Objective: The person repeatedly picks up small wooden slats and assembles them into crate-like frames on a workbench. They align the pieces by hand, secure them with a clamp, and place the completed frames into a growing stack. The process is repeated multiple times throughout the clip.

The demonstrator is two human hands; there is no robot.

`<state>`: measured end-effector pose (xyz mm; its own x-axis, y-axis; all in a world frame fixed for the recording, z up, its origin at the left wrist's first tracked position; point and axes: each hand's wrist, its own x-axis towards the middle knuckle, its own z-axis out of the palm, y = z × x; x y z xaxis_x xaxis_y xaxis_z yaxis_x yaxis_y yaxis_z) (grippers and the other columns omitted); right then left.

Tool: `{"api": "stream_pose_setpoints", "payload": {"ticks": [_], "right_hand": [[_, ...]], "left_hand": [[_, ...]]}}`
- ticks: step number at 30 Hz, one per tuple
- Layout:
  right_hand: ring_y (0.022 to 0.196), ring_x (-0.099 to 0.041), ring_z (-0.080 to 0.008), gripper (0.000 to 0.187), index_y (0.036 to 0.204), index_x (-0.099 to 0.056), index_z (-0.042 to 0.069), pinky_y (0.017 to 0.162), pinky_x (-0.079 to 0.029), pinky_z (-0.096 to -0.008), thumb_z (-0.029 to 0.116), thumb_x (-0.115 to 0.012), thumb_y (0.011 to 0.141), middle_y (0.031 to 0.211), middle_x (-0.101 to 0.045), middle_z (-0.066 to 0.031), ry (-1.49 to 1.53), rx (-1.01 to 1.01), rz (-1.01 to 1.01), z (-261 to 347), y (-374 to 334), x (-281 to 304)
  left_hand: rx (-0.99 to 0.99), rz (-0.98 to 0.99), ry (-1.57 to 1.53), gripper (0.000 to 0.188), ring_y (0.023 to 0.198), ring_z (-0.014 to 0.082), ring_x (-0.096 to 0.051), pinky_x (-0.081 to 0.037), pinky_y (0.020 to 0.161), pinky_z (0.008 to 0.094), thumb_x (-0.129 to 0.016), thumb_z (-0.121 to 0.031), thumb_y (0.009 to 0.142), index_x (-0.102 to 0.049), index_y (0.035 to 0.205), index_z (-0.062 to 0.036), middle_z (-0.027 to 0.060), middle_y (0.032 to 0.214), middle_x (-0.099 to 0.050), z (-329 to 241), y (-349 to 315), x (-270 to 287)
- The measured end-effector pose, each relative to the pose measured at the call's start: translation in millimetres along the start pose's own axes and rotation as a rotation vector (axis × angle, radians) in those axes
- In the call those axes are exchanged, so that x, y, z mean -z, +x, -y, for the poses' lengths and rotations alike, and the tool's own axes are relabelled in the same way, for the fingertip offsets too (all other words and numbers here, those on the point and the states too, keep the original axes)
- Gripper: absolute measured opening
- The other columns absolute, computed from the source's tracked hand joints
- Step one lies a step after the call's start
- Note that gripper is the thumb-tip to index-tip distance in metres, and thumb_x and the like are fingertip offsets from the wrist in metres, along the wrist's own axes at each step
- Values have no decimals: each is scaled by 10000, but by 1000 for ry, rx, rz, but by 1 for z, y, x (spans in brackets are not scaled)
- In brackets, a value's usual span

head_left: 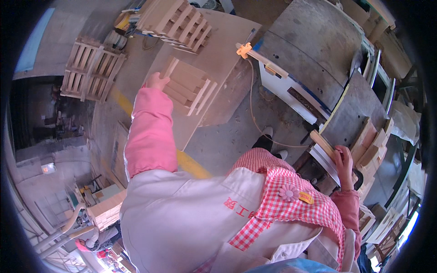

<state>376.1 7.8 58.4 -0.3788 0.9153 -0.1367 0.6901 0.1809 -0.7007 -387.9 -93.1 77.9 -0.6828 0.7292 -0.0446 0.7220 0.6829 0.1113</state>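
My left hand (157, 81) reaches out to the far left, fingers curled at the near-left edge of a small stack of pale wooden boards (187, 86). The stack lies on a large brown sheet (220, 59). Which board the fingers hold is hard to make out. On the right, my right hand (344, 164) is bent over the end of a narrow wooden strip (322, 142), beside the metal machine table (309, 38). Its fingertips are partly hidden against the wood.
A taller stack of wooden pieces (175, 22) stands beyond the small one. Left of it is a slatted pallet (91, 70). An orange fitting (244, 50) with a hanging hose (251, 104) sits at the table's corner. Wooden blocks (371, 145) lie right of my right hand. Another person (91, 243) is at lower left.
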Motion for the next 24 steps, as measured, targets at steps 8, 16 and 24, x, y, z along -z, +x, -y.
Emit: {"api": "stream_pose_setpoints", "payload": {"ticks": [8, 16, 24], "right_hand": [[880, -620, -234, 175, 1040, -617, 5, 797, -484, -319, 109, -592, 903, 938, -617, -122, 14, 7, 4, 4, -2, 1], [967, -605, -178, 237, 1139, -593, 7, 869, -478, -305, 110, -602, 926, 1045, -616, -87, 187, -123, -67, -2, -3, 1], [1013, -607, -213, 267, 1159, -606, 41, 850, -508, -329, 115, -646, 905, 1091, -625, -98, 218, -38, -387, 25, -40, 23]], "left_hand": [[-30, 75, 28, 567, 1041, 367, -618, -472, 907, 407, -740, -399, 721, -645, 1130, -17, 215, 1072, -666, 1, 0, 6], [-21, -269, 141, 630, 1279, 332, -450, -360, 1049, 431, -719, -383, 777, -541, 1291, -66, 152, 1349, -518, -72, -27, 54], [-771, -86, -602, 343, 1176, 314, -534, -406, 1023, 403, -644, -126, 869, -597, 1189, -10, 154, 1239, -586, -317, -146, -5]]}}
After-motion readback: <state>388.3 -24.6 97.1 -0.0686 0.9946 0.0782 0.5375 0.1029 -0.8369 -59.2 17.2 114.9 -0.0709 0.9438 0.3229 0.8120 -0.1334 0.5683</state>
